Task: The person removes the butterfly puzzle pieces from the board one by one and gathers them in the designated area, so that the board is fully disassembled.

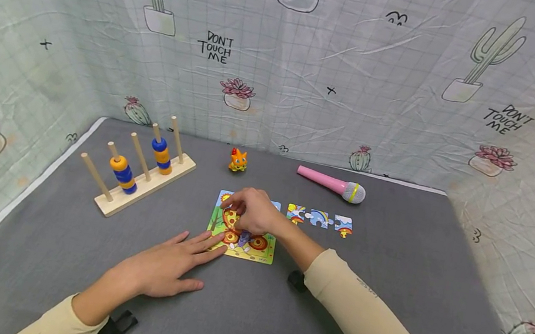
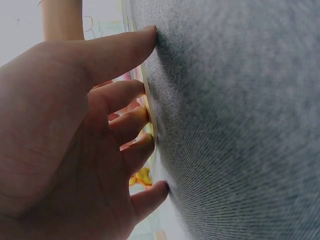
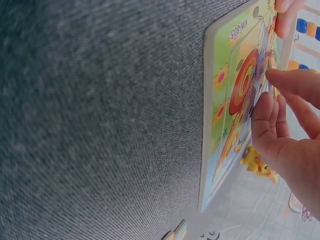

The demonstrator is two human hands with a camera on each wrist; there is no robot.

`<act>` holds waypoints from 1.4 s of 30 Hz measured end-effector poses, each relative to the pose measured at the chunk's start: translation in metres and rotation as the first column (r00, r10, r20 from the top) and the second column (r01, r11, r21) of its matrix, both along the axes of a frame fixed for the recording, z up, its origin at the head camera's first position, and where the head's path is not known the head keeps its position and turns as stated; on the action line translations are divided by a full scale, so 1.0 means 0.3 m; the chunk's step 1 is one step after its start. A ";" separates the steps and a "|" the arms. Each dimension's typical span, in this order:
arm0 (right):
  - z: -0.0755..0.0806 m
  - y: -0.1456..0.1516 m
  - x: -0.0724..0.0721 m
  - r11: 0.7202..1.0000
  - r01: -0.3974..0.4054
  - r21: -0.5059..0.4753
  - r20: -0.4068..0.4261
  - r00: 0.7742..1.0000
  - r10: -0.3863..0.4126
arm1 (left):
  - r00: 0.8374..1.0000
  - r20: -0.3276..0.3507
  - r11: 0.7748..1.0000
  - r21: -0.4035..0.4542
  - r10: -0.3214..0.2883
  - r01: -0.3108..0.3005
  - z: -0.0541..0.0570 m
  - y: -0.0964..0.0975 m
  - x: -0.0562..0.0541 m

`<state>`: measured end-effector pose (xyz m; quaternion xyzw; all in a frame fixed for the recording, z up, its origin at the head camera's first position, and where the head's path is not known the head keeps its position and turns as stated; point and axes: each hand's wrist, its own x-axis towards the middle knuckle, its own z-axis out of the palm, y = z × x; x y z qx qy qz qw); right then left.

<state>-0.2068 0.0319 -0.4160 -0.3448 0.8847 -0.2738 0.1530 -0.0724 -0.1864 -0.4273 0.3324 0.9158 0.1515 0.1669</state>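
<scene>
A butterfly jigsaw board (image 1: pixel 262 256) lies flat before me, bright yellow, green and blue. My left hand (image 1: pixel 166 267) is spread palm down at its lower left, fingertips on the board's edge and the thumb on the table; in the left wrist view the fingers (image 2: pixel 132 122) reach along that edge. Over the middle of the board, my right hand (image 1: pixel 259 212) has curled fingers and pinches a yellow spotted puzzle piece (image 1: pixel 230 218), mostly covered by the fingers. The right wrist view shows the thumb and fingers (image 3: pixel 265 115) low against the board (image 3: pixel 212 105).
Loose puzzle pieces (image 1: pixel 318 218) form a row right of the board. Behind them lies a pink toy microphone (image 1: pixel 324 180). A small orange figure (image 1: pixel 239 160) stands beyond the board. To the left is a wooden peg rack (image 1: pixel 145 191) with blue and orange beads. Printed cloth (image 1: pixel 276 115) encloses the grey table (image 1: pixel 241 317).
</scene>
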 end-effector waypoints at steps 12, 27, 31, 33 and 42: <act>-0.001 0.026 -0.006 0.997 0.059 -0.053 0.078 0.995 -0.055 | 1.000 0.010 1.000 0.002 -0.008 0.008 0.000 0.006 -0.004; 0.001 0.149 -0.009 0.976 0.140 -0.169 0.306 0.948 -0.083 | 0.999 0.037 1.000 -0.003 0.004 -0.004 0.002 -0.001 -0.003; 0.004 0.192 -0.003 0.971 0.147 -0.188 0.324 0.943 -0.080 | 0.999 0.035 1.000 -0.003 0.007 -0.007 0.002 -0.002 -0.002; 0.008 0.216 0.001 0.971 0.144 -0.190 0.322 0.944 -0.077 | 0.999 0.036 1.000 -0.002 0.006 -0.006 0.002 -0.002 -0.002; -0.004 0.327 0.021 0.967 0.151 -0.204 0.297 0.951 -0.086 | 0.999 0.032 1.000 -0.001 0.006 -0.006 0.011 0.004 -0.001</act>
